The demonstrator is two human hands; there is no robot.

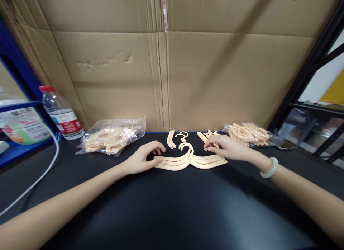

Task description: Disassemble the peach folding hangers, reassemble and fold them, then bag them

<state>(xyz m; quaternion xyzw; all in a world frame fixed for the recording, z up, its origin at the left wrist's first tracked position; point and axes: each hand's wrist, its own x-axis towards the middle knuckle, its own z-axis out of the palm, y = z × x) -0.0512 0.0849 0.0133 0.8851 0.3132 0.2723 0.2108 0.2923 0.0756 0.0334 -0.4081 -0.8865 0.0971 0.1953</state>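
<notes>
Several cream-coloured hangers [174,167] lie stacked on the black table, hooks turned away from me and arms spread to both sides. At their left end is my left hand [142,157], fingers apart and curved, thumb at the tip of the arms. Loose hanger pieces [201,136] lie behind the stack on the right. Over them my right hand [224,146] is bent down, fingertips and thumb close together at a piece's end, partly hiding it. Two curved hanger arms [171,139] and some loose hooks [183,136] lie behind the stack.
A clear bag of hanger parts [113,135] lies at the left, another bag [247,133] at the right beside a phone-like flat object [282,144]. A bottle [64,115] stands far left near a white cable [51,164]. Cardboard [120,70] walls the back.
</notes>
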